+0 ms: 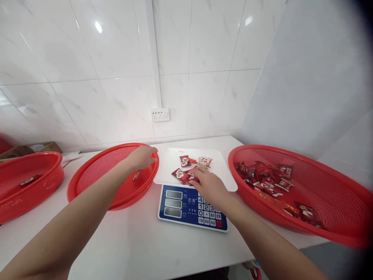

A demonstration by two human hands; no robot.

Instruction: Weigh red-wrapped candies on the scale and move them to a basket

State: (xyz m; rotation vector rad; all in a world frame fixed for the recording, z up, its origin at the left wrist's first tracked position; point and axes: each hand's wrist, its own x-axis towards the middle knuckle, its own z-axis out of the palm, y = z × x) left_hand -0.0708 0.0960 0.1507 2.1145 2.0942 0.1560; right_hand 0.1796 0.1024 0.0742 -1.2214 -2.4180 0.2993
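My left hand is over the right rim of the middle red basket, its fingers apart and nothing between them. On the scale's white tray, my right hand has its thumb and fingers closed around a small red snack packet. Beside that lies another red packet, partly against it. Farther back on the tray are a red packet and a cream-coloured packet. Below the tray, the blue scale panel shows its displays and keys, some covered by my right hand.
A large red basket at right holds several red packets. Another red basket stands at far left with a packet inside. One packet lies in the middle basket. A socket is on the tiled wall.
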